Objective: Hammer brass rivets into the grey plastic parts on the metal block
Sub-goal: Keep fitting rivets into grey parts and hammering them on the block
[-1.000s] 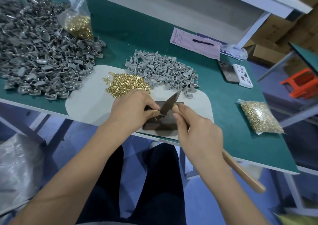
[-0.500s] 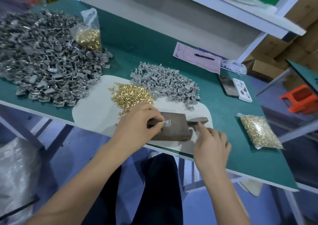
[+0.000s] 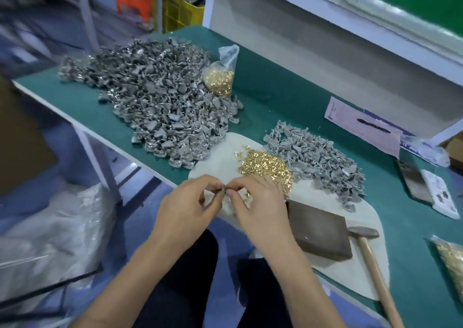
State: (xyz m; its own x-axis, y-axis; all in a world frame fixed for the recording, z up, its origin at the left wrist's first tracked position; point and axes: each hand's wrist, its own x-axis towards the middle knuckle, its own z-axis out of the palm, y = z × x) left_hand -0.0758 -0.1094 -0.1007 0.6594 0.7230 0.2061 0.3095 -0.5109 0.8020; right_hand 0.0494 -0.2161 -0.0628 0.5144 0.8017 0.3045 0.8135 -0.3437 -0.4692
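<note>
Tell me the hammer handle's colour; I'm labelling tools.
Light tan wood on the hammer handle; its head is dark grey metal. The head view shows it.

You won't find a word, number or brand here that can be read. The pink paper sheet (image 3: 363,129) on the counter (image 3: 288,97), beyond the light grey parts heap (image 3: 315,157), carries print at its left end (a smudge of faint lines, nothing more). The flat white item (image 3: 439,193) to the right of that heap shows dark marks, too blurred to make out as letters or signs.
</note>
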